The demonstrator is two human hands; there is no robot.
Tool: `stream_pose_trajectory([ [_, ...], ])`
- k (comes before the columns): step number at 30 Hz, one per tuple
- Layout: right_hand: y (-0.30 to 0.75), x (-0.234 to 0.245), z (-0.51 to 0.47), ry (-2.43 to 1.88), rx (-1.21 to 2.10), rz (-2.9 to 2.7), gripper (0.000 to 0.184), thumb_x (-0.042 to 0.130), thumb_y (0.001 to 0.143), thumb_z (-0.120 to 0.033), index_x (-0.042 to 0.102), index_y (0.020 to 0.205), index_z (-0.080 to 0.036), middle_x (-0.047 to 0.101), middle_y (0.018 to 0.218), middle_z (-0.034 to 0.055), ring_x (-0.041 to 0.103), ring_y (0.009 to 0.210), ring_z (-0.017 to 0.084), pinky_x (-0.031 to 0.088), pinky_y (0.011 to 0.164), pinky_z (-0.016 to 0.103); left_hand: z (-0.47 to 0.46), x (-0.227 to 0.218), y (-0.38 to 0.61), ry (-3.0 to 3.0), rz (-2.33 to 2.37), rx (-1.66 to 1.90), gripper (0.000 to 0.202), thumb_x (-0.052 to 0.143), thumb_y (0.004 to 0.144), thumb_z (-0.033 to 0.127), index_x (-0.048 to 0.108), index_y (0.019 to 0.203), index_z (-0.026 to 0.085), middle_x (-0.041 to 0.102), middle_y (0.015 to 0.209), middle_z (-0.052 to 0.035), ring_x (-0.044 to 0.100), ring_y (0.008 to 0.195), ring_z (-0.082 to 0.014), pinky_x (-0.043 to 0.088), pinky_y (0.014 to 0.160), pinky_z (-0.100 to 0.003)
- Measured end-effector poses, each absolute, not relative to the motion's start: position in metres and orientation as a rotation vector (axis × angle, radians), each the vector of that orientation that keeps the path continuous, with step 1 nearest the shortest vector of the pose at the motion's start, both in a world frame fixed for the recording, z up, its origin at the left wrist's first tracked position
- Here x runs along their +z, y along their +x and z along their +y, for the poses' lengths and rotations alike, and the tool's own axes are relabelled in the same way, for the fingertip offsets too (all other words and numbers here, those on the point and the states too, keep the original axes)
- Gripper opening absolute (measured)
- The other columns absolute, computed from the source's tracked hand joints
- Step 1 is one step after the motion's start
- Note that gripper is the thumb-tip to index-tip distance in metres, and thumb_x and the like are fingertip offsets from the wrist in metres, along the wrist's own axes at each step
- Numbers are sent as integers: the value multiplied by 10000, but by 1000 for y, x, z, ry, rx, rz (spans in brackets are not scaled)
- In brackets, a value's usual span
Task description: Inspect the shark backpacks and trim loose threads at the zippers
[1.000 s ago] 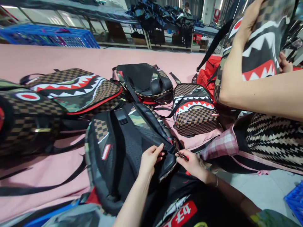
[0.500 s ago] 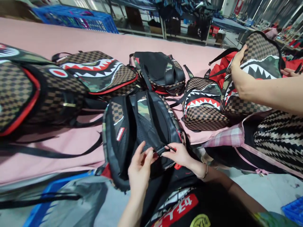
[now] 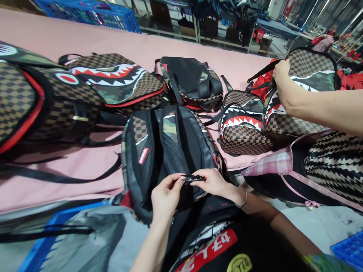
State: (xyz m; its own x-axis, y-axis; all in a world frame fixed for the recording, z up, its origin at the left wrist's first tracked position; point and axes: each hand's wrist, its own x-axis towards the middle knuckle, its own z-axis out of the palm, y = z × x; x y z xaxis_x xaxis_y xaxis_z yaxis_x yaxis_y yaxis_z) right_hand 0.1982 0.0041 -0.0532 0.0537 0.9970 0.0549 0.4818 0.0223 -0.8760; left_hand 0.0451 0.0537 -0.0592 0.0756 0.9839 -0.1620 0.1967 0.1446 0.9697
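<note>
A black backpack (image 3: 185, 143) with checkered and camouflage panels lies in front of me, its shoulder straps facing up. Over its lower part, my right hand (image 3: 214, 183) is closed around small black thread snips (image 3: 195, 178), which point left. My left hand (image 3: 167, 192) pinches at the tip of the snips. Whatever lies between its thumb and finger is too small to make out.
Checkered shark-mouth backpacks (image 3: 110, 81) lie across the pink table (image 3: 93, 37). At right, a co-worker's hand (image 3: 280, 71) grips another backpack (image 3: 309, 70). Blue crates stand behind the table (image 3: 93, 15) and at lower right (image 3: 348, 245).
The black strap end that was between my hands has dropped from view. The snips now show across the gap, and my left fingers have closed into a pinch.
</note>
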Motion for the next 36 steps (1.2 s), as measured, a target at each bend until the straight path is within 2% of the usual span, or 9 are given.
stream_pose_trajectory([
  [2, 206, -45, 4, -1609, 845, -1547, 349, 646, 774, -337, 588, 1090, -203, 672, 891, 1, 622, 749, 131, 441, 682, 207, 50, -57, 46, 1287, 1394, 977, 226, 647, 623, 376, 665, 730, 178, 662, 720, -27, 577, 682, -168, 460, 728, -297],
  [4, 218, -36, 4, -1639, 768, -1603, 365, 599, 810, -363, 550, 1130, -195, 660, 879, 5, 614, 740, 131, 434, 682, 213, 47, -54, 48, 1303, 1422, 1003, 228, 638, 637, 396, 651, 722, 184, 649, 711, -21, 567, 682, -172, 452, 724, -295],
  [11, 247, -12, 12, -1511, 476, -2090, 195, 522, 879, -348, 623, 950, -197, 673, 840, 24, 615, 748, 139, 396, 686, 216, 43, -53, 52, 1356, 1448, 1018, 217, 601, 667, 407, 629, 718, 197, 640, 707, -17, 571, 692, -191, 447, 728, -306],
  [20, 242, 21, 30, -1502, 264, -2546, 175, 558, 859, -330, 606, 927, -176, 666, 789, 46, 598, 657, 174, 321, 553, 241, 43, -50, 53, 1377, 1463, 990, 167, 625, 656, 365, 645, 706, 207, 640, 736, -12, 572, 746, -196, 411, 797, -320],
  [23, 241, 22, 32, -1501, 279, -2580, 167, 536, 871, -326, 612, 903, -181, 660, 763, 41, 596, 646, 176, 297, 537, 239, 44, -51, 53, 1312, 1445, 1012, 176, 631, 651, 363, 641, 708, 197, 626, 726, -8, 550, 730, -179, 406, 780, -310],
  [29, 248, 5, 37, -1457, 425, -2442, 180, 539, 868, -346, 609, 934, -195, 667, 820, 9, 601, 698, 148, 314, 575, 216, 49, -51, 49, 1109, 1298, 944, 278, 681, 602, 413, 625, 679, 151, 521, 568, 22, 447, 542, -105, 384, 562, -247],
  [36, 255, 0, 59, -1269, 611, -2519, 216, 554, 858, -368, 618, 945, -181, 651, 774, -3, 571, 645, 125, 309, 567, 205, 52, -47, 47, 993, 1252, 893, 315, 755, 530, 402, 641, 666, 143, 531, 555, 26, 432, 551, -89, 352, 549, -223],
])
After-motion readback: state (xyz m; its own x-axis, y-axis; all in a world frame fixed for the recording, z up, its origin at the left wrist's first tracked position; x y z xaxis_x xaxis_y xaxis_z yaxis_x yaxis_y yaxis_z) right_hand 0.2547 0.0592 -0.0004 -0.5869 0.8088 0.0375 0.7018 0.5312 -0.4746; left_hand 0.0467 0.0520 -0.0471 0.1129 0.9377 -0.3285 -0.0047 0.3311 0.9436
